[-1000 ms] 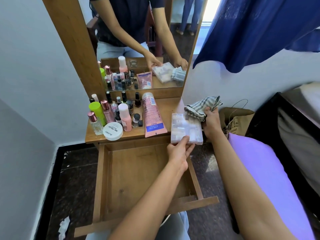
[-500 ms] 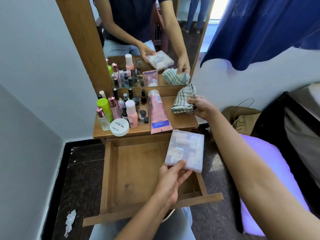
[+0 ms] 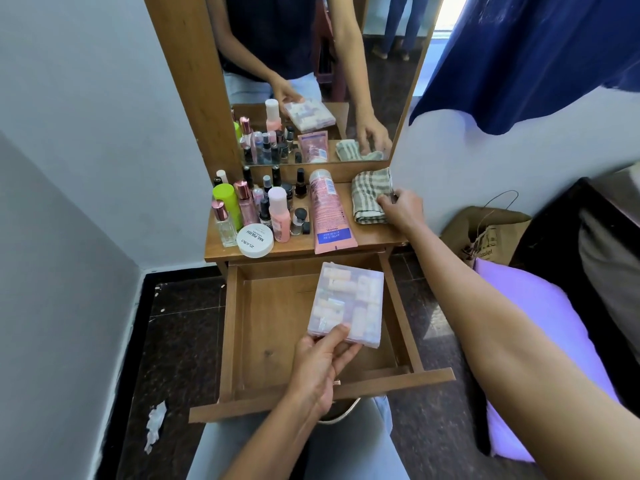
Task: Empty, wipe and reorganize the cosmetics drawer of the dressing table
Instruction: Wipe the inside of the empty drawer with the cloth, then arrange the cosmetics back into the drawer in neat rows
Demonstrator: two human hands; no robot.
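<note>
Open drawer [image 3: 270, 327], pulled out toward 6 o'clock over the person's lap [image 3: 346, 452]. Its side walls run along 9 and 3 o'clock. The back wall lies at 12 o'clock under the lip of the surface [image 3: 375, 237], and the front panel closes 6 o'clock. Bare wooden floor shows across the left half, from 9 o'clock of the clear plastic box [image 3: 348, 299] to the left wall. The box is over the right half of the drawer, its 3 o'clock edge near the right wall and its 12 o'clock edge near the back wall; whether it touches the drawer floor cannot be told. The left hand [image 3: 320, 367] holds it at the 6 o'clock edge, grip clamped with the thumb on the lid and the fingers beneath. The box is flat, rectangular and translucent, with pale white, pink and lilac contents too blurred to identify. On the surface, at 12 o'clock of the drawer, a pink tube [image 3: 329, 213] lies lengthwise. A cluster of bottles [image 3: 266, 202] and a white round tin [image 3: 255, 240] stand at its 9 o'clock, and a folded striped cloth [image 3: 369, 195] lies at its 3 o'clock, by the surface's right edge. The right hand [image 3: 403, 207] touches the cloth's 3 o'clock side; whether its grip is clamped on the fabric or only resting cannot be told. A purple pillow [image 3: 540, 341] lies near the drawer at 3 o'clock; a wall [image 3: 69, 168] stands at 9 o'clock.
</note>
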